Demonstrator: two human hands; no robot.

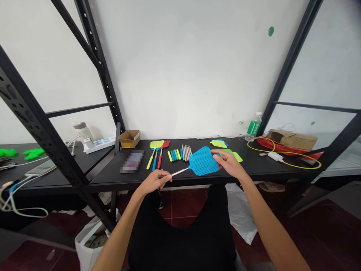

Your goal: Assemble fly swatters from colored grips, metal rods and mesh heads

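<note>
My left hand (156,180) is closed round the thin metal rod of a blue fly swatter (201,162), held just above the front of the black table (113,177). My right hand (227,161) pinches the right edge of the swatter's blue mesh head. Behind the swatter lie several metal rods (186,152), several coloured handle grips (174,154) and three finished swatters (157,152) in yellow, blue and red. Loose yellow-green and blue swatter heads (219,143) lie to the right.
A small cardboard box (129,138) sits at the back left of the table, a green-labelled bottle (253,128) at the back right. A yellow cable (284,156), red bag and brown box lie at right. Black shelf posts (45,131) flank the table. White plastic bags lie on the floor.
</note>
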